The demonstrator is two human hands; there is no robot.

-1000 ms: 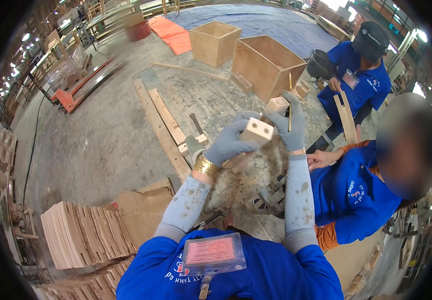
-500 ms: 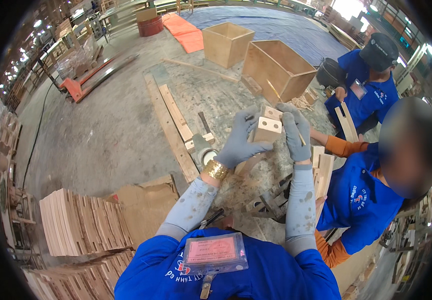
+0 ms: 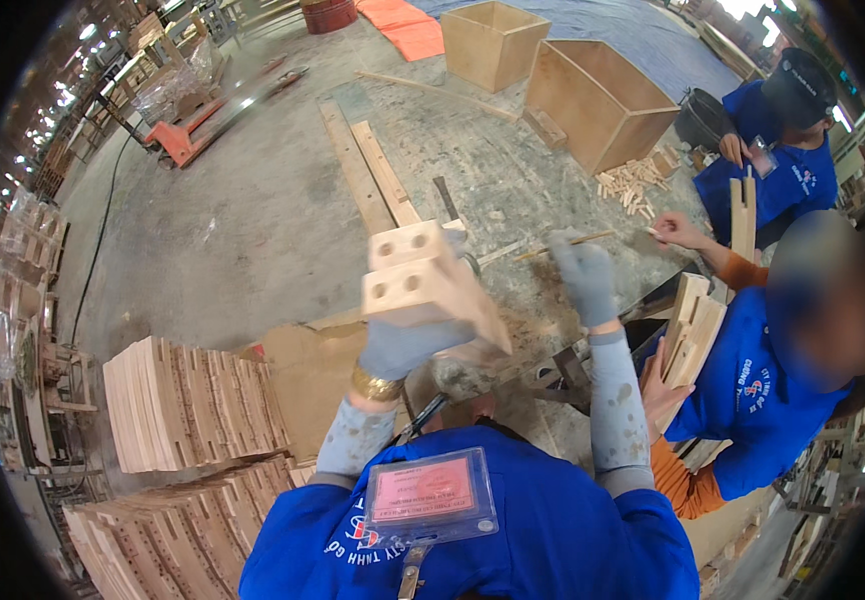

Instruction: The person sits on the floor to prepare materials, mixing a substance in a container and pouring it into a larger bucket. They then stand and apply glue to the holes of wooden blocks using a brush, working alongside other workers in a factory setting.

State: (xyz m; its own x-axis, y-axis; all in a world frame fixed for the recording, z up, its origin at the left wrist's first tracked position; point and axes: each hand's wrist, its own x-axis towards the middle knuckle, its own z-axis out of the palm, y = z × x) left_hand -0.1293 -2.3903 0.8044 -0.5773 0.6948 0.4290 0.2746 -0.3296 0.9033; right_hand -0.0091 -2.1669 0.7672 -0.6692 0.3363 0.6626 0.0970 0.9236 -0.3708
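Observation:
My left hand (image 3: 403, 340), in a grey glove, is wrapped around a pair of pale wooden pieces (image 3: 408, 295) and holds them up. Their end faces are turned toward me, each with two round drilled holes. To the right, my gloved right hand (image 3: 585, 275) is closed on a thin yellowish stick (image 3: 538, 253), perhaps a pencil or brush; its fingers are partly blurred. Beyond the pieces lies a hammer-like tool (image 3: 447, 198) on the work surface. Long drilled wooden strips (image 3: 385, 170) lie beside it.
Notched wooden boards (image 3: 193, 400) are stacked at lower left. Two open wooden boxes (image 3: 603, 110) stand ahead, with a pile of dowels (image 3: 635, 185) nearby. At right, a co-worker (image 3: 733, 370) holds wooden parts; another person (image 3: 773, 150) works farther back. A red pallet jack (image 3: 181, 143) stands far left.
My left hand has moved left and nearer with the wooden pieces, showing their drilled ends. My right hand has come away from them, and the stick now lies more level. The view has shifted.

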